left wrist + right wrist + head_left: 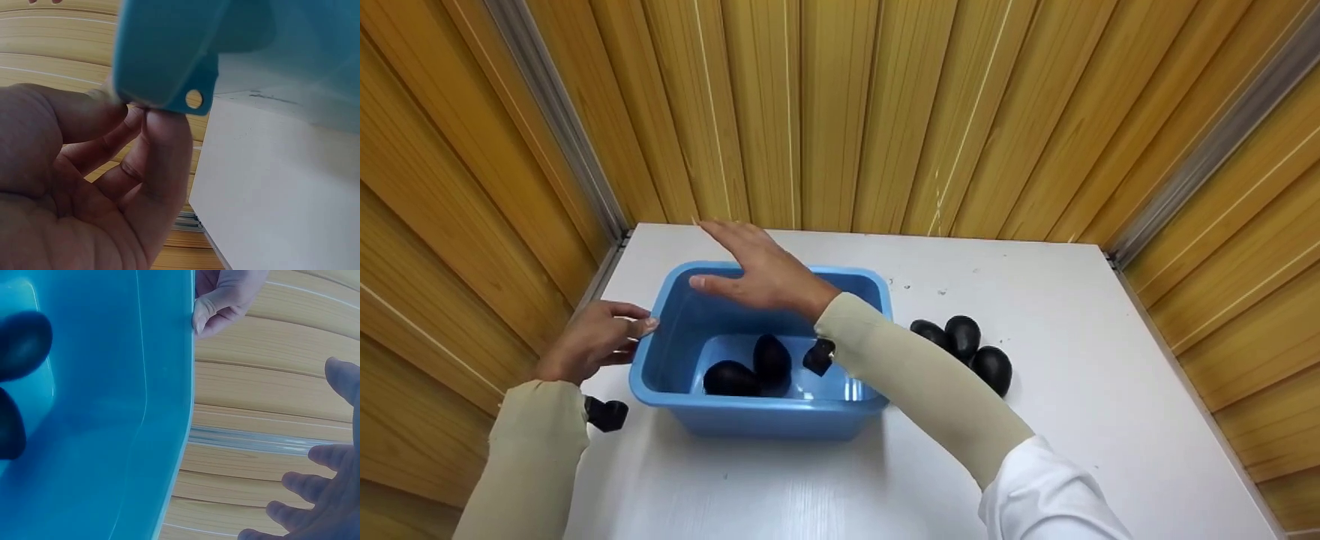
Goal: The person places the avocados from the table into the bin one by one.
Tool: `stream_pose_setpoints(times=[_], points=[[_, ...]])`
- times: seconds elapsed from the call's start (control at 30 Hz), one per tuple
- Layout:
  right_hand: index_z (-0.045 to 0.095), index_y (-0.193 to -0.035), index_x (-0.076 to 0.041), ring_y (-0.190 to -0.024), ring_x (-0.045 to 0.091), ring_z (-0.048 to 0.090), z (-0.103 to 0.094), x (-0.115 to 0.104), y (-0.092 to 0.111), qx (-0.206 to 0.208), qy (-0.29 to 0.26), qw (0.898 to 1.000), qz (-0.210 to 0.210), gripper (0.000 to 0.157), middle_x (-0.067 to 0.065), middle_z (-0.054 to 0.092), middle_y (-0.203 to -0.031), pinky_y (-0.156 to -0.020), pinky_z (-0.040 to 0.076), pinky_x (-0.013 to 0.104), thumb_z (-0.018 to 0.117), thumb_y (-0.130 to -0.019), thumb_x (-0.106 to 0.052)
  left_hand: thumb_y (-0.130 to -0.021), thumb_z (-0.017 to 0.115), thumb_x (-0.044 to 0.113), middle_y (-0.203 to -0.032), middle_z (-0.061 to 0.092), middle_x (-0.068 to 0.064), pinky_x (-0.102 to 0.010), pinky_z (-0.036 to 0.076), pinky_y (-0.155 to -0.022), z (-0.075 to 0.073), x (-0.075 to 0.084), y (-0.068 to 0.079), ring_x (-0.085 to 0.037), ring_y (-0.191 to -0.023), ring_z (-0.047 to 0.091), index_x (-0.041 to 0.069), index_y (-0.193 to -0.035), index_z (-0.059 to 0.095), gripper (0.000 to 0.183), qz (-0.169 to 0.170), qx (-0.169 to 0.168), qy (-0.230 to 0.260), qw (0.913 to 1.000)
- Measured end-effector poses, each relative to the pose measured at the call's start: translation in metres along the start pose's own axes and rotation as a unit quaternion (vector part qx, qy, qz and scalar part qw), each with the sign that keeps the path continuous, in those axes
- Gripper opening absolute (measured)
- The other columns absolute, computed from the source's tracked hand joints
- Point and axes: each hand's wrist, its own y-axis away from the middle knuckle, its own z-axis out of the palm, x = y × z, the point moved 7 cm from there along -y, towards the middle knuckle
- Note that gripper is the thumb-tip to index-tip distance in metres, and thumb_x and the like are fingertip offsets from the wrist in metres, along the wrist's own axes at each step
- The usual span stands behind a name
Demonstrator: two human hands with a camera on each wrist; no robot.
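Note:
A blue plastic basin [776, 409] stands on the white table. My left hand [598, 337] pinches its left rim between thumb and fingers; the left wrist view shows this grip [129, 163] beside a tab with a round hole. Inside the basin, two black egg-shaped objects [772, 361] lie side by side on the bottom, and the right wrist view shows them too [22, 346]. Above the basin's back part hangs my right hand [765, 266], fingers extended and thumb apart, holding nothing. Its spread fingers also show in the right wrist view [320, 495].
Right of the basin, three more black egg-shaped objects [992, 369] lie together on the white table [1080, 420], partly covered by my right forearm. Wood-patterned panels [840, 112] rise behind the table and on both sides, with metal strips at the corners.

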Motion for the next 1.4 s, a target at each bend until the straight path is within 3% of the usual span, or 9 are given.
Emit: stream_pose_setpoints(times=[0.27, 0.53, 0.9, 1.0, 1.2, 1.4], points=[[0.018, -0.166, -0.043, -0.166, 0.02, 0.007, -0.004, 0.005, 0.021, -0.017, 0.0, 0.999, -0.029, 0.084, -0.013, 0.015, -0.176, -0.131, 0.016, 0.063, 0.054, -0.096, -0.073, -0.103, 0.065, 0.036, -0.147, 0.056, -0.031, -0.056, 0.055, -0.103, 0.0, -0.002, 0.002, -0.046, -0.124, 0.067, -0.003, -0.151, 0.048, 0.064, -0.004, -0.001, -0.001, 1.0], [0.021, -0.166, -0.039, -0.166, 0.021, 0.009, -0.018, 0.015, 0.05, 0.001, -0.001, 0.999, -0.043, 0.081, -0.011, 0.018, -0.176, -0.132, 0.016, 0.061, 0.053, -0.098, -0.07, -0.104, 0.063, 0.034, -0.141, 0.06, -0.03, -0.057, 0.055, -0.103, -0.001, 0.0, -0.001, -0.039, -0.115, 0.072, -0.004, -0.147, 0.051, 0.059, 0.004, -0.008, 0.0, 1.0], [0.028, -0.165, -0.031, -0.165, 0.021, 0.01, -0.036, 0.032, 0.09, 0.035, 0.039, 0.997, -0.052, 0.076, -0.009, 0.022, -0.175, -0.132, 0.019, 0.057, 0.053, -0.102, -0.063, -0.106, 0.061, 0.033, -0.139, 0.062, -0.029, -0.057, 0.055, -0.104, -0.002, 0.001, -0.004, -0.034, -0.112, 0.074, -0.005, -0.149, 0.049, 0.059, 0.009, -0.019, -0.002, 0.9998], [0.031, -0.165, -0.029, -0.165, 0.021, 0.012, -0.042, 0.037, 0.101, 0.053, 0.047, 0.996, -0.057, 0.073, -0.007, 0.025, -0.174, -0.132, 0.021, 0.055, 0.054, -0.102, -0.061, -0.105, 0.062, 0.033, -0.14, 0.061, -0.03, -0.057, 0.055, -0.104, -0.002, 0.002, -0.004, -0.038, -0.115, 0.073, -0.005, -0.15, 0.048, 0.06, 0.01, -0.016, -0.002, 0.9998], [0.034, -0.164, -0.031, -0.165, 0.02, 0.013, -0.049, 0.054, 0.122, 0.076, 0.06, 0.994, -0.04, 0.072, -0.009, 0.027, -0.173, -0.132, 0.021, 0.058, 0.055, -0.102, -0.061, -0.104, 0.064, 0.035, -0.145, 0.057, -0.031, -0.057, 0.054, -0.105, -0.001, 0.0, -0.003, -0.044, -0.123, 0.068, -0.004, -0.152, 0.046, 0.064, 0.0, -0.013, 0.002, 0.9999], [0.032, -0.164, -0.036, -0.165, 0.021, 0.012, -0.052, 0.085, 0.143, 0.092, 0.052, 0.994, 0.009, 0.073, -0.011, 0.026, -0.173, -0.129, 0.02, 0.067, 0.056, -0.1, -0.062, -0.104, 0.064, 0.036, -0.145, 0.058, -0.031, -0.057, 0.054, -0.105, 0.0, -0.002, -0.003, -0.041, -0.12, 0.07, -0.004, -0.152, 0.045, 0.066, 0.0, -0.012, 0.003, 0.9999]])
